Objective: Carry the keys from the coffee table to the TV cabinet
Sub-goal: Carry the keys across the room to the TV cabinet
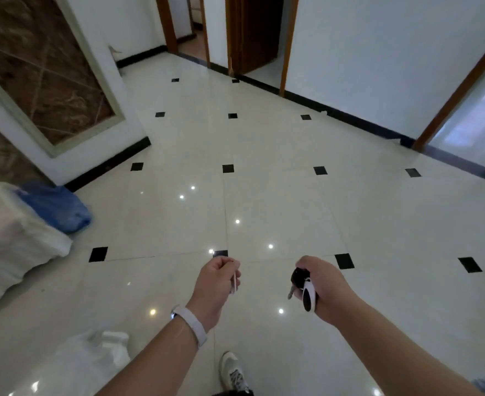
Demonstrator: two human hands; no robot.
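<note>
Two hands: both reach forward over a glossy floor, seen from above, well apart from each other.
Right hand: fingers curled closed around a bunch of keys, held in the air near the bottom centre of the view, slightly right.
Keys: a dark fob sits at the top of the fist; a white oval tag with a black face hangs below it, and a small metal key tip pokes out to the left.
Left hand: closed in a loose fist, thumb and fingers pinching a thin pale strip that hangs down from the fingertips; what the strip is, I cannot tell.
Wristband: white, worn on the left wrist.
Floor: shiny cream tiles with small black squares at the corners, dotted with bright reflections of lights.
Shoe: one light-coloured sneaker shows at the near edge, between the two forearms.
Left side: a white wrapped bundle stands on the floor with a blue plastic bag just beside it; behind them, a wall panel of brown marble in a pale frame.
Far side: white walls with black skirting and brown wooden door frames.
Right edge: a frosted glass door in a wooden frame.
</note>
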